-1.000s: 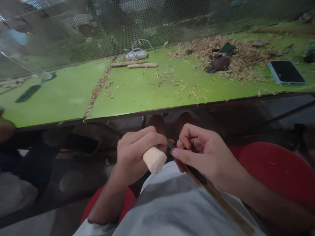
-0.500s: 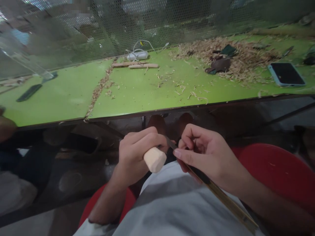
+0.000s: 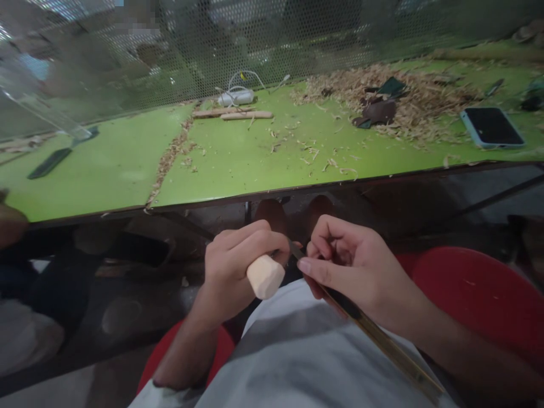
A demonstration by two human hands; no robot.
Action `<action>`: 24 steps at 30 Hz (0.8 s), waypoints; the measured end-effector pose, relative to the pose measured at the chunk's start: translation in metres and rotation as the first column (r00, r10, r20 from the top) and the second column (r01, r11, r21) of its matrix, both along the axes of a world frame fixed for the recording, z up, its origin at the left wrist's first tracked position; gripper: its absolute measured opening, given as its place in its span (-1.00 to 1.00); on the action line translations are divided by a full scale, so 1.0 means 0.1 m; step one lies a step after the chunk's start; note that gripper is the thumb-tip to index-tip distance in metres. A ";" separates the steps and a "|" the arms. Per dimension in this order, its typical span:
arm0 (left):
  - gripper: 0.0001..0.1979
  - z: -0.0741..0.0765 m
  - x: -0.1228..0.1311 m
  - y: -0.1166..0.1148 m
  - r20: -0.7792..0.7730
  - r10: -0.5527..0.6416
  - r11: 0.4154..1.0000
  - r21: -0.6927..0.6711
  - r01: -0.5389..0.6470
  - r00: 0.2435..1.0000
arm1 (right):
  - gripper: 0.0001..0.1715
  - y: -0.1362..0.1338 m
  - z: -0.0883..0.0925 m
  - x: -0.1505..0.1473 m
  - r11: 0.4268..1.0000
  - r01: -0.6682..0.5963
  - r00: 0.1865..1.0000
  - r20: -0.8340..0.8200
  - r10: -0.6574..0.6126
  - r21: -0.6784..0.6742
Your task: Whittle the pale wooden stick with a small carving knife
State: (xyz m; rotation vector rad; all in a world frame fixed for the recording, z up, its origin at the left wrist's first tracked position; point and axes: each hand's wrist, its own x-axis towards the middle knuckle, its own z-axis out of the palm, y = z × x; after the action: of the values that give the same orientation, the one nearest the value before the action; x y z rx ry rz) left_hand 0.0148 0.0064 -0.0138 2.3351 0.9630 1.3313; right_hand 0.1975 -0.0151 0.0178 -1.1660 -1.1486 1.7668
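My left hand [image 3: 242, 266] is closed around a pale wooden stick [image 3: 266, 277], whose faceted end points toward me; the rest of it is hidden in my fist. In my right hand [image 3: 348, 255] is a carving knife [image 3: 382, 340], pinched between thumb and fingers. Its long brownish handle runs down to the lower right beneath my forearm. A short stretch of dark blade shows between the hands, its tip reaching my left fingers. Whether the edge touches the wood is hidden. Both hands are above my lap, just in front of the table edge.
Ahead is a green table [image 3: 238, 164] with a heap of wood shavings [image 3: 429, 107], a phone [image 3: 493, 127], carved sticks [image 3: 246, 115] and a white cable [image 3: 249, 73]. A mesh screen [image 3: 263, 45] stands behind. Red stools [image 3: 476, 300] flank me. Another person's hand [image 3: 12, 224] is at far left.
The hands and the wooden stick are almost still, shifted very slightly. The table scene has moved a little to the left with the camera.
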 end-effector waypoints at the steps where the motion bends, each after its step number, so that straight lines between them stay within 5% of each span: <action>1: -0.86 0.00 0.00 0.00 -0.004 0.004 1.000 0.001 -0.004 1.000 | -0.58 0.00 0.00 0.00 1.000 -0.003 1.000 -0.010 0.003 -0.004; 24: -0.87 0.00 0.00 -0.01 -0.001 -0.006 1.000 0.008 0.006 1.000 | -0.59 0.01 -0.02 -0.01 0.998 -0.036 0.995 -0.096 0.030 -0.059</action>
State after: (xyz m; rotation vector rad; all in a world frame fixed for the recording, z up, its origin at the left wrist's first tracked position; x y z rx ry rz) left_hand 0.0144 0.0052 -0.0134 2.3430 0.9523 1.3343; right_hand 0.1966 -0.0141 0.0159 -1.0909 -1.0708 1.8733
